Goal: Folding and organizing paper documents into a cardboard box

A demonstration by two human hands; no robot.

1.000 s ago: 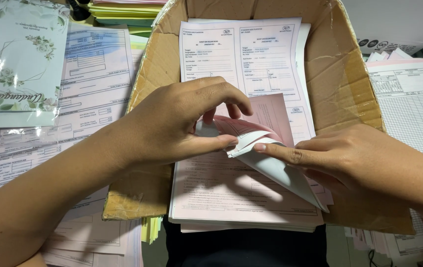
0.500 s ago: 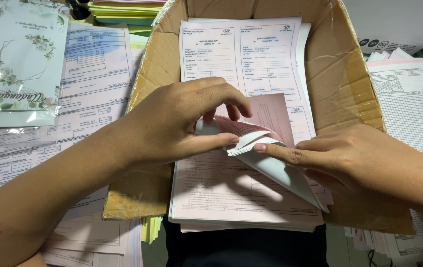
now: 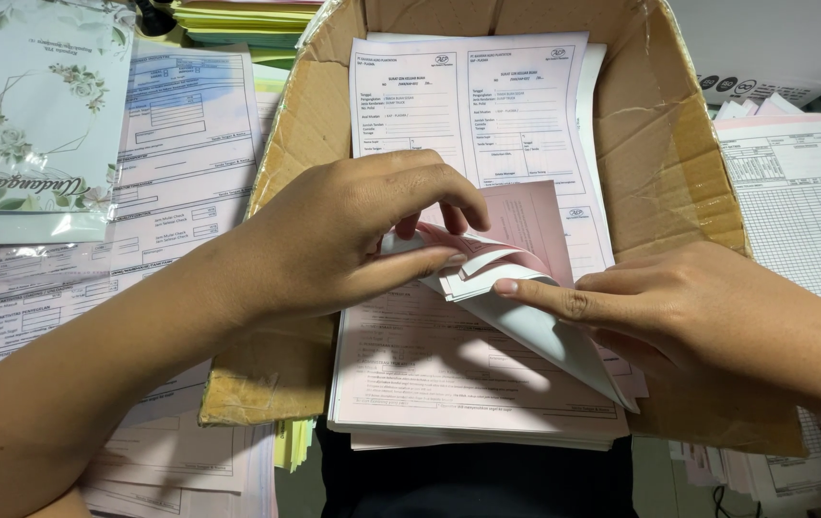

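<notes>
So you're mid-peel on the paperwork here: your left hand (image 3: 353,240) has curled the top corners of the sheets (image 3: 487,264) back, thumb and fingertips pinching a small fan of pink and white leaves. Your right hand (image 3: 679,307) sits at about 3 o'clock from that curl, index finger stretched flat and pressed on the folded-over white leaf, the other fingers tucked loosely under. So both hands are on the same bundle, neither one spread wide.

The stack of forms (image 3: 449,384) lies inside the open cardboard box (image 3: 669,144), at roughly 6 o'clock in it, with another printed white form (image 3: 478,105) sitting further back at 12 o'clock. More forms (image 3: 171,163) are spread outside at 9 o'clock, a floral card in a plastic sleeve (image 3: 36,115) up at 10, and a gridded sheet (image 3: 804,201) at 3.

My read: you're separating or counting the leaves. The next move looks fiddly, since the thin sheets cling, so you'd need a light thumb roll to free just one without creasing it.
</notes>
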